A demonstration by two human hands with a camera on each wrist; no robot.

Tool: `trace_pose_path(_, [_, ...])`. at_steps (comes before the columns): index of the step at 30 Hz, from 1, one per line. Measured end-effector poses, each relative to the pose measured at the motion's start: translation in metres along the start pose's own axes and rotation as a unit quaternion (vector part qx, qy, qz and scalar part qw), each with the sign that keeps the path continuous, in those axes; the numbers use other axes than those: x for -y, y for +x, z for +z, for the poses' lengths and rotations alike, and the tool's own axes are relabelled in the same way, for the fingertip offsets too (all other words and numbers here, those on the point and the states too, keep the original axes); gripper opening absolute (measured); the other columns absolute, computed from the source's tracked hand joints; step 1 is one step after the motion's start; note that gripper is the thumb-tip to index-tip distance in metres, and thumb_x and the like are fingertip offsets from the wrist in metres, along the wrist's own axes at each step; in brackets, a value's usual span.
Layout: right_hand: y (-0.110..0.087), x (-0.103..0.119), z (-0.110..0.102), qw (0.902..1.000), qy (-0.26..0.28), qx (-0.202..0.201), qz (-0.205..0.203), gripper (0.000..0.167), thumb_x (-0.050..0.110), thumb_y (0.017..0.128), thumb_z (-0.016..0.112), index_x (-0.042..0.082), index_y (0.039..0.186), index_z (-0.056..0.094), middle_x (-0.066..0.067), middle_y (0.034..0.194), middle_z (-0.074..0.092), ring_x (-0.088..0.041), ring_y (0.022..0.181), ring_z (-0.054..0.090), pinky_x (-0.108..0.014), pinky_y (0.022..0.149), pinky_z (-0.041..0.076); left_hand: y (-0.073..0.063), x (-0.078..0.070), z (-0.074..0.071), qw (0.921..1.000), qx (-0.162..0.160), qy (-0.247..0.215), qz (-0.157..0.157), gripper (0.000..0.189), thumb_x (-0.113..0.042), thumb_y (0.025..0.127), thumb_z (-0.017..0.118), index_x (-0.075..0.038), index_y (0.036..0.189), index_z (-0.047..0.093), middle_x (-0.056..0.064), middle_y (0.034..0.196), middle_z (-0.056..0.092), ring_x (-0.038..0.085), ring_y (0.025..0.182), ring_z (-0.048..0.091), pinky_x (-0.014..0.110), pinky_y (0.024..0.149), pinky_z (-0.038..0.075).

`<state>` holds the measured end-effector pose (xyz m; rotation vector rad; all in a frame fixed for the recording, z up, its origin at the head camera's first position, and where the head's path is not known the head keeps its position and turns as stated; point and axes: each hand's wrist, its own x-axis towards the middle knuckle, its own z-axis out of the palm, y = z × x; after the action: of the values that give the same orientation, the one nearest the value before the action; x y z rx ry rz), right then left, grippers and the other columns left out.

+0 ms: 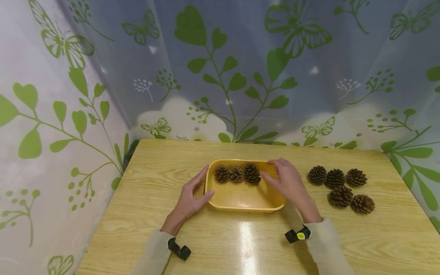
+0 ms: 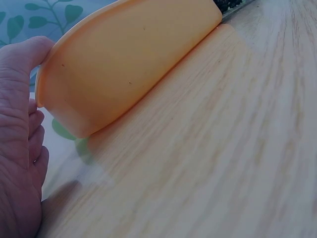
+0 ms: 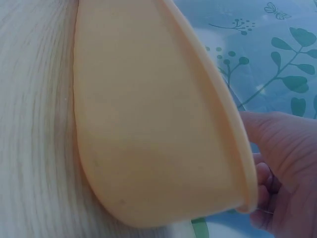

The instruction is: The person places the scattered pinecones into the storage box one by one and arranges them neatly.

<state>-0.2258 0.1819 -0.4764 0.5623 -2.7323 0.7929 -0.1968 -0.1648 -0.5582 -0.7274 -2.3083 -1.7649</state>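
Note:
A yellow plastic basin (image 1: pixel 240 196) stands on the table. Three pine cones lie in a row along its back wall: a left one (image 1: pixel 221 174), a smaller middle one (image 1: pixel 236 175) and a larger right one (image 1: pixel 252 174). My left hand (image 1: pixel 190 196) holds the basin's left end, thumb over the rim; the left wrist view shows the thumb (image 2: pixel 37 52) at that rim. Over the basin's right end, my right hand (image 1: pixel 288 179) has its thumb beside the right cone, fingers spread and nothing between them. Its thumb tip is hidden behind the basin wall (image 3: pixel 148 109) in the right wrist view.
To the right of the basin, several pine cones lie grouped on the wooden table (image 1: pixel 154 164), among them a front one (image 1: pixel 363 204) and a back one (image 1: pixel 317 174). A patterned curtain (image 1: pixel 240 76) hangs behind the table and along its left side.

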Motion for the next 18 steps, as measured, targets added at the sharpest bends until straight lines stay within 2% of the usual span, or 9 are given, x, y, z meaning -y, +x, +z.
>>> trace_pose_path(8, [-0.008,-0.006,-0.007,0.9998,-0.006,-0.018,-0.006,0.042,0.024,0.093,0.081,-0.006,0.12,0.072,-0.01,0.074,0.058,-0.017,0.066,0.043,-0.029,0.056,0.037,0.0,-0.003,0.001,1.0,0.001,0.005,-0.008,0.078,-0.014,0.096,0.074,-0.016,0.164,0.036,0.002,0.167,0.038,0.025,0.155,0.033,0.029,0.126,0.027])
trace_pose_path(13, [-0.014,-0.009,-0.013,0.9997,-0.005,-0.016,0.018,0.041,0.025,0.095,0.079,-0.004,0.122,0.072,-0.01,0.079,0.059,-0.016,0.065,0.045,-0.028,0.053,0.036,0.0,-0.002,0.001,0.9999,0.003,0.003,-0.01,0.079,-0.015,0.096,0.074,-0.016,0.164,0.036,0.002,0.167,0.037,0.023,0.155,0.033,0.029,0.126,0.027])
trace_pose_path(18, [-0.016,-0.016,-0.021,0.9991,-0.009,-0.03,0.03,0.04,0.026,0.096,0.078,-0.003,0.123,0.072,-0.008,0.077,0.054,-0.016,0.061,0.041,-0.029,0.049,0.032,0.0,-0.003,0.0,0.9999,0.003,0.004,-0.009,0.078,-0.015,0.096,0.074,-0.016,0.164,0.036,0.003,0.167,0.037,0.024,0.155,0.033,0.03,0.126,0.027])
